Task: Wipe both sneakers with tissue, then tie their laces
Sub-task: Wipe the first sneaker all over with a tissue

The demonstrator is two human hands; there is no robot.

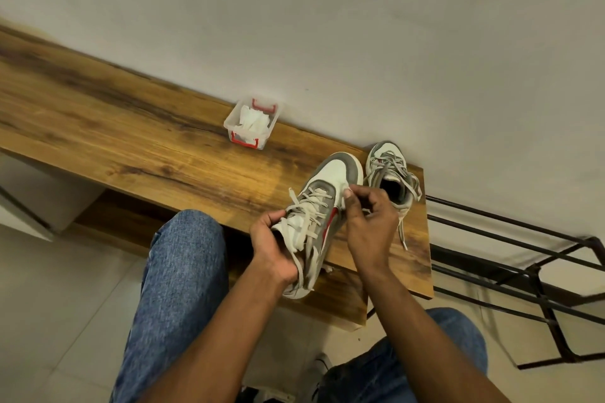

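Note:
A grey and white sneaker with a red stripe (330, 180) lies on the wooden bench (131, 141), its heel hanging over the front edge. My left hand (271, 239) grips it at the tongue and collar, among loose laces. My right hand (370, 219) pinches a small white tissue (344, 188) against the sneaker's side near the toe. The second sneaker (389, 173) stands further back at the bench's right end, toe toward the wall, its laces untied and trailing over the wood.
A clear plastic box with red clips (250, 123) holds crumpled tissues near the wall. A black metal rack (540, 271) stands right of the bench. My knees in blue jeans (183, 271) are below the bench's front edge.

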